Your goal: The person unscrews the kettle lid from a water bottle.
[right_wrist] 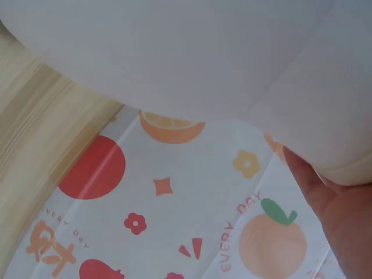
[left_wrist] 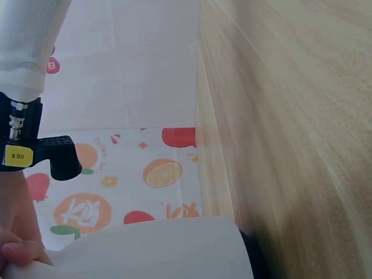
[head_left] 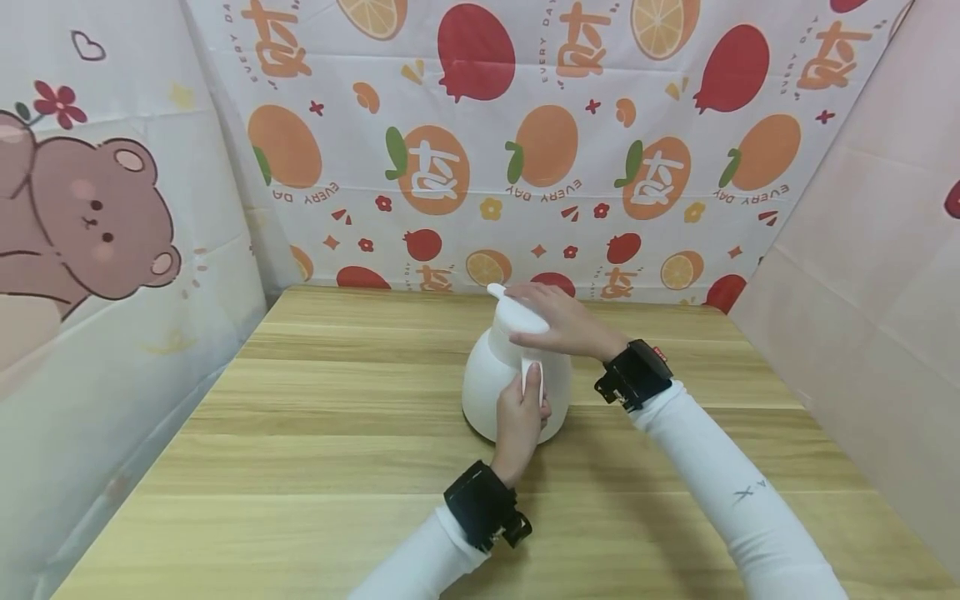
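Note:
A white jug (head_left: 487,383) with a handle and a spout stands upright on the wooden table. My left hand (head_left: 519,421) grips its handle from the near side, thumb up along it. Over the top, my right hand (head_left: 566,321) holds the white lid (head_left: 519,317), with fingers on the far side and thumb on the near side. In the left wrist view the jug's body (left_wrist: 157,250) lies sideways at the bottom, some fingers (left_wrist: 23,251) beside it. The right wrist view has the jug (right_wrist: 192,52) large across the top and my right hand (right_wrist: 349,226) against its rim.
The wooden table (head_left: 337,467) extends around the jug. Behind it hangs a fruit-print cloth (head_left: 517,225); a bear-print cloth (head_left: 127,350) is on the left and a pale cloth (head_left: 862,275) on the right. Black cameras are strapped to both wrists.

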Tool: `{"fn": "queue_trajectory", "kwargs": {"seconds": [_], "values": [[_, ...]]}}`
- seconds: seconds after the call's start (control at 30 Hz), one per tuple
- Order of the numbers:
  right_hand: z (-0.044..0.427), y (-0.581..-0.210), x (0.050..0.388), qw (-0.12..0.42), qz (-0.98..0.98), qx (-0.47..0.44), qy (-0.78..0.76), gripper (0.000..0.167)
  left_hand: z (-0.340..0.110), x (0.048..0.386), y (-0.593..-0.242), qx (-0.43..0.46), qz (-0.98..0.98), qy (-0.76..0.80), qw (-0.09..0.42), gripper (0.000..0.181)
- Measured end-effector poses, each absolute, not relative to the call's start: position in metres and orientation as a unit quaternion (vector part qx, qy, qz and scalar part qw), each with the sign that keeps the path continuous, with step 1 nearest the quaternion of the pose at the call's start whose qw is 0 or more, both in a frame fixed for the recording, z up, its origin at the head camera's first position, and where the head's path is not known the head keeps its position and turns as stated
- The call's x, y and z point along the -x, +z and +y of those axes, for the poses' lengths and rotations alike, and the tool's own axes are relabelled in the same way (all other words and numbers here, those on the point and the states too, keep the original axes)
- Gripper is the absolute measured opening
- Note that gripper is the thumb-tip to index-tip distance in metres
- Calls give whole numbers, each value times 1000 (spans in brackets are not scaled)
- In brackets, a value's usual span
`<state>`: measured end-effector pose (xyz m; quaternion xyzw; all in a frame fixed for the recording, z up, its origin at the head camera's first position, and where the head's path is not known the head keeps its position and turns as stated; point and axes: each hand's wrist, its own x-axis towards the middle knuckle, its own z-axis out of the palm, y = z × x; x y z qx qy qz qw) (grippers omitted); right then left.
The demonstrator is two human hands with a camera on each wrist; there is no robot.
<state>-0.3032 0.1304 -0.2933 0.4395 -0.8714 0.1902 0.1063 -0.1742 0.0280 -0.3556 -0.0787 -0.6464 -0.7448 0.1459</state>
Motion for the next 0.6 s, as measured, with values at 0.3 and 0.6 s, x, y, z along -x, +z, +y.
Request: {"fn": "queue_trajectory", "kwargs": {"seconds": [0.3, 0.6], "values": [[118, -293, 292, 156, -899, -379, 156, 70, 25, 175, -351, 68, -650, -743, 140, 38], [109, -296, 287, 213, -903, -344, 147, 60, 27, 190, -364, 61, -648, -746, 140, 37]]}}
